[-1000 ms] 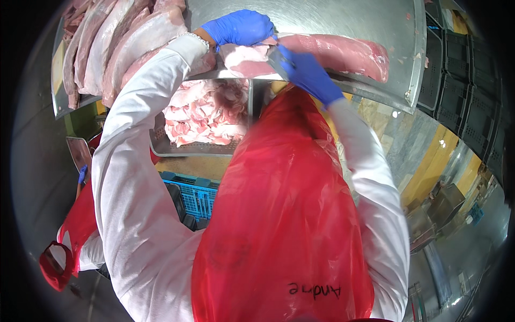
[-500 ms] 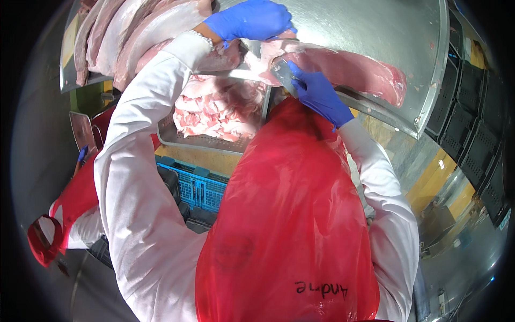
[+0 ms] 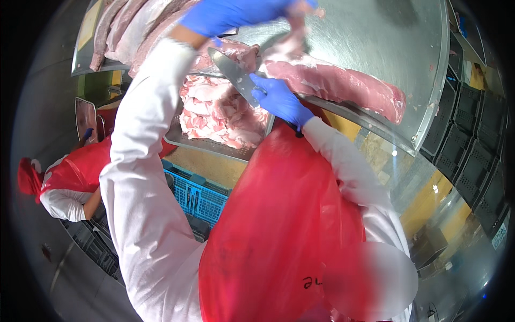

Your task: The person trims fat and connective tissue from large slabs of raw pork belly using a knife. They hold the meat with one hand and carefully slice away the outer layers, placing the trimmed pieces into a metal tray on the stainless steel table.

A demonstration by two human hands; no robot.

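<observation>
My left hand (image 3: 236,15), in a blue glove, is closed on the upper end of a pale strip of fat and meat (image 3: 294,40). This strip rises from the left end of a long pink pork loin (image 3: 340,88) lying along the near edge of the metal table (image 3: 375,32). In my right hand (image 3: 281,101), also gloved in blue, is a knife; its broad blade (image 3: 232,71) points up and left, over the edge of a perforated metal tray (image 3: 214,147). Pale meat trimmings (image 3: 217,115) are heaped in that tray. Another piece of meat (image 3: 241,52) lies behind the blade.
Several long loins (image 3: 131,32) lie side by side at the table's far left. Below the tray stands a blue plastic crate (image 3: 196,196). Stacked black crates (image 3: 472,129) line the right side. A person in a red apron (image 3: 80,169) works at the left.
My left hand has lifted the strip up from the loin. My right hand has drawn the knife leftward, away from the loin, to above the tray. The person at left has shifted.
</observation>
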